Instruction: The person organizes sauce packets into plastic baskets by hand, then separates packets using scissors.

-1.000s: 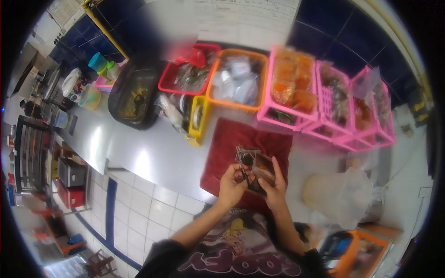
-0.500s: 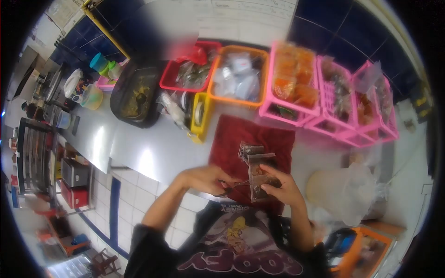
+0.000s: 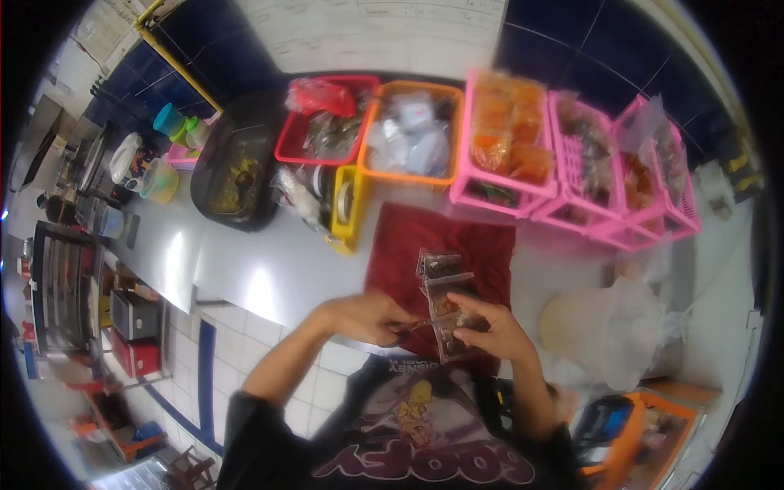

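Observation:
My left hand (image 3: 371, 318) is closed on dark-handled scissors (image 3: 423, 323), whose blades reach the left edge of a strip of clear plastic packets (image 3: 445, 304). The packets have dark and brownish contents. From the other side, my right hand (image 3: 492, 328) grips the strip between thumb and fingers. Another small dark packet (image 3: 441, 265) lies just beyond, on a dark red cloth (image 3: 400, 245) under both hands.
Along the wall stand a black tub (image 3: 204, 184), a red basket (image 3: 286, 147), an orange basket (image 3: 408, 177) and pink baskets (image 3: 502, 196) of bagged items. A yellow holder (image 3: 346, 204) sits before them. A whitish bucket (image 3: 600, 335) is at right.
My left hand has moved left from the packets, and the scissors now meet the strip from the side. My right hand has shifted slightly down, still on the packets. The view has shifted slightly.

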Demonstrator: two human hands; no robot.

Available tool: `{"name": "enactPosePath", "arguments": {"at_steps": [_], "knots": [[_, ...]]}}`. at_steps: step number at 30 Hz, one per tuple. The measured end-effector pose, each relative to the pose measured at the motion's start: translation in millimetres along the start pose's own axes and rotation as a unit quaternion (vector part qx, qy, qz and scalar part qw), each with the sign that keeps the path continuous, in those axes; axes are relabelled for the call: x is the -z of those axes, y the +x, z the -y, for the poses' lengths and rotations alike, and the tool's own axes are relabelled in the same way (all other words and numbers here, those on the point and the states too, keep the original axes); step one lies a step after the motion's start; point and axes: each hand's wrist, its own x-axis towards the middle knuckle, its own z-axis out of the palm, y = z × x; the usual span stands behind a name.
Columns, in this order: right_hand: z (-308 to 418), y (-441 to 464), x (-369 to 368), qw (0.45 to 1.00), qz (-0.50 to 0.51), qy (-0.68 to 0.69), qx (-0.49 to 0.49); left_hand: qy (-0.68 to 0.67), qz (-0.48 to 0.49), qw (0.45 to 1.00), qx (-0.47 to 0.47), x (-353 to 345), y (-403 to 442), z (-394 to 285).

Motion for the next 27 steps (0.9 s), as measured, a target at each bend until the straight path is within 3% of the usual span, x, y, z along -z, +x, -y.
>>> {"name": "enactPosePath", "arguments": {"at_steps": [2,11,17,27], "knots": [[-3,2,-2,1.0,0.011,0.005,0.016,0.009,-0.019,0.999,-0.037,-3,1,3],[-3,4,0,0.999,0.044,-0.008,0.002,-0.001,0.037,0.999,-0.002,2,-3,1],[9,3,-1,1.0,0.031,-0.004,0.0,-0.052,-0.025,0.998,-0.036,-8,-10,10],[4,3,-1,0.999,0.039,-0.003,-0.009,-0.003,0.019,1.0,-0.022,-6,-7,11]]}}
